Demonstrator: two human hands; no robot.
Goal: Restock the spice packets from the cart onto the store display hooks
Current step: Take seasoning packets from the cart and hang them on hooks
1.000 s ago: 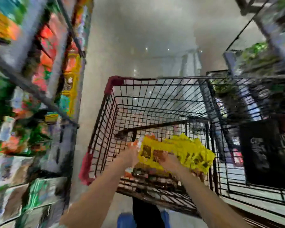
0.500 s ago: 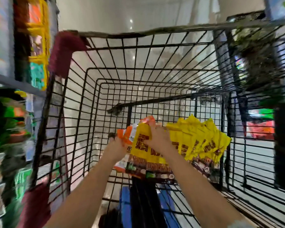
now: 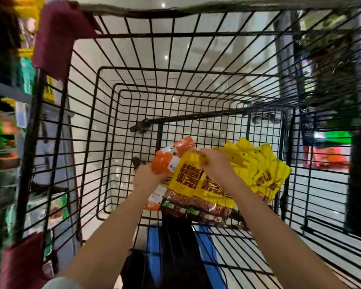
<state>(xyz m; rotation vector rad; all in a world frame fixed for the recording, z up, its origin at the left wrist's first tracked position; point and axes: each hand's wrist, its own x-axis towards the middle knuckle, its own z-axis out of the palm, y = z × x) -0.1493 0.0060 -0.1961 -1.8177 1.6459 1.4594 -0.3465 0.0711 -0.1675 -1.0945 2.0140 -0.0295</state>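
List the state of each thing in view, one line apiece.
Left hand: grips the orange packets from the side.
Right hand: pinches the top edge of the yellow packets.
Orange packets: bunched, held inside the cart.
Yellow packets: fanned out, tops up, hang holes showing.
Cart: upright, beside the shelves.
Shelves: stocked, too blurred to read.

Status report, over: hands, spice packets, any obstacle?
Left hand grips orange packets. Right hand grips yellow packets, inside cart. Nothing visibly blocking.
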